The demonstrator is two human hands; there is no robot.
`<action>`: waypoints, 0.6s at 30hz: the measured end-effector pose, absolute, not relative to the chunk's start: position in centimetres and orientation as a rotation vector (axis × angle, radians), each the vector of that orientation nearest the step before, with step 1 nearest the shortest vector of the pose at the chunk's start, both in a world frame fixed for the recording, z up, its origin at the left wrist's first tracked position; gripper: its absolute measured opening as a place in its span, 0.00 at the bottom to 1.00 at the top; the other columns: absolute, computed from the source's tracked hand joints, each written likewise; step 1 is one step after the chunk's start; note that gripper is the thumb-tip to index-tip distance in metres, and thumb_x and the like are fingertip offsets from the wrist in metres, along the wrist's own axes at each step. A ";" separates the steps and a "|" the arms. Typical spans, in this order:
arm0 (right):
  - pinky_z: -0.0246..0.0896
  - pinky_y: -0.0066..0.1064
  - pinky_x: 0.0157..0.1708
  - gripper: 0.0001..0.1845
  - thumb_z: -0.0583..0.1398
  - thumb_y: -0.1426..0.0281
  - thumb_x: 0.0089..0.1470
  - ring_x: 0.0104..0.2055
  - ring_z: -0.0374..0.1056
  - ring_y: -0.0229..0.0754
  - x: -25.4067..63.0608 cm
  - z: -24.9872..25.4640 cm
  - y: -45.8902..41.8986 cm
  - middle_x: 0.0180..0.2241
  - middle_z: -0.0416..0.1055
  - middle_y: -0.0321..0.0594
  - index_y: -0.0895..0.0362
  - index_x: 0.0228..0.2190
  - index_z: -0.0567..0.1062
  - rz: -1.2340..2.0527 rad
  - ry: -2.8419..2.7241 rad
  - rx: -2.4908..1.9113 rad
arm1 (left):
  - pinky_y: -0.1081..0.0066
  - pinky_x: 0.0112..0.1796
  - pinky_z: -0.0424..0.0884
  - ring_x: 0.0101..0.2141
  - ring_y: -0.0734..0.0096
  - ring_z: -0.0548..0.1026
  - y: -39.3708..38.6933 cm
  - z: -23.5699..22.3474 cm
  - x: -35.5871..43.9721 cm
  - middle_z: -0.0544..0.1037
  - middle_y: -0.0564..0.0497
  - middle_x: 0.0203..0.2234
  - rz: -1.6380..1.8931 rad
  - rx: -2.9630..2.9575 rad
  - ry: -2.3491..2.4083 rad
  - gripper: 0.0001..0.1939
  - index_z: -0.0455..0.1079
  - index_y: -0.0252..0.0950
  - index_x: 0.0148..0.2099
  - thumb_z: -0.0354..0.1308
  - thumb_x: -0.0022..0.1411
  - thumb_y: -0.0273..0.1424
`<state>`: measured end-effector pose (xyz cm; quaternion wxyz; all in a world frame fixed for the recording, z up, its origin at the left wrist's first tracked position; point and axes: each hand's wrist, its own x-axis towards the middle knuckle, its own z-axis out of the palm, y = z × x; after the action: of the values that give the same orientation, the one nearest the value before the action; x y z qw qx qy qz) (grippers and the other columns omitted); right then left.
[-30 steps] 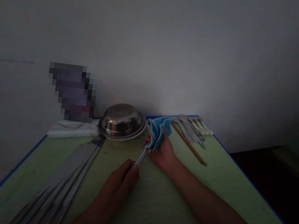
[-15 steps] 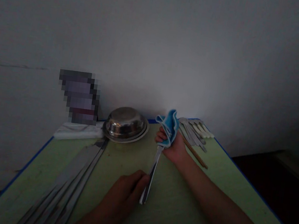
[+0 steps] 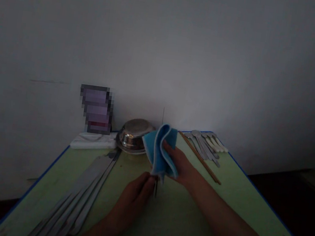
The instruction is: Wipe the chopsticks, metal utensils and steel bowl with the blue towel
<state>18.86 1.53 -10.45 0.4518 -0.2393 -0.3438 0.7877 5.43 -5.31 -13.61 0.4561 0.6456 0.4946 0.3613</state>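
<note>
Over the green, blue-edged tabletop (image 3: 235, 186), grips a thin metal utensil (image 3: 156, 187) near its lower end in the closed left hand (image 3: 135, 196), and clasps a folded, pale-hemmed blue cloth (image 3: 155, 152) about its middle with the curled right hand (image 3: 179, 163). Has slim brown chopsticks (image 3: 204, 162) to the right and, farther back, an upturned shiny metal bowl (image 3: 136, 130).

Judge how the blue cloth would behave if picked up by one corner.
The blue cloth would likely hang floppy, since it bends in loose, wavy folds at the right hand. It is probably light for its size, as its pale-trimmed edges look thin. It seems unlikely to roll, with no round, rigid shape to its spread corners.
</note>
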 end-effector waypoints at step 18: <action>0.59 0.23 0.23 0.13 0.57 0.60 0.51 0.26 0.65 0.34 23.6 -4.3 0.4 0.29 0.73 0.35 0.55 0.32 0.73 1.232 -2.002 -0.872 | 0.77 0.13 0.48 0.10 0.80 0.53 -1.0 0.9 3.4 0.55 0.58 0.07 0.750 2.208 1.369 0.28 0.54 0.37 0.10 0.50 0.57 0.44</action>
<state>23.59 0.39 -4.35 0.3120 -0.3305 -0.7586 0.4669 3.40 -0.98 0.91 0.2171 0.7970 0.4944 0.2706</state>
